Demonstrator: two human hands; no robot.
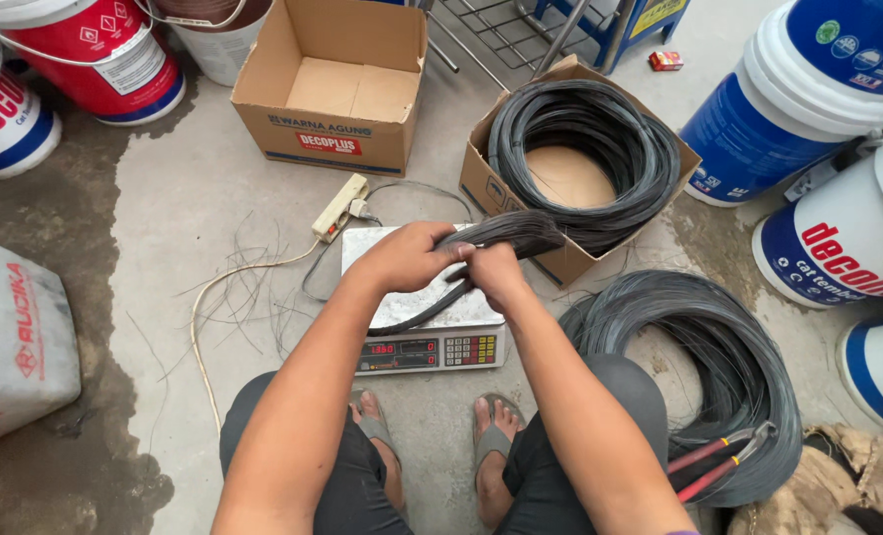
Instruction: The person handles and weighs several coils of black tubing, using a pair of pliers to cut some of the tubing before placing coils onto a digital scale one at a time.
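Left hand [409, 256] closed around a small bundle of dark wire [501, 233], above the digital scale [432, 332]. Right hand [494, 275] gripping the same bundle just beside it, fingers curled; grip partly hidden. Box on the right [486, 188] holds a large wire coil [585, 159]. Box behind the scale [334, 89] appears empty. Another coil [709, 367] on the floor.

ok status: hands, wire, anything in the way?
Left hand and right hand both gripping dark wire bundle above the scale. Bundle's lower end touches the platform. Nothing blocking; wire coil in box just behind.
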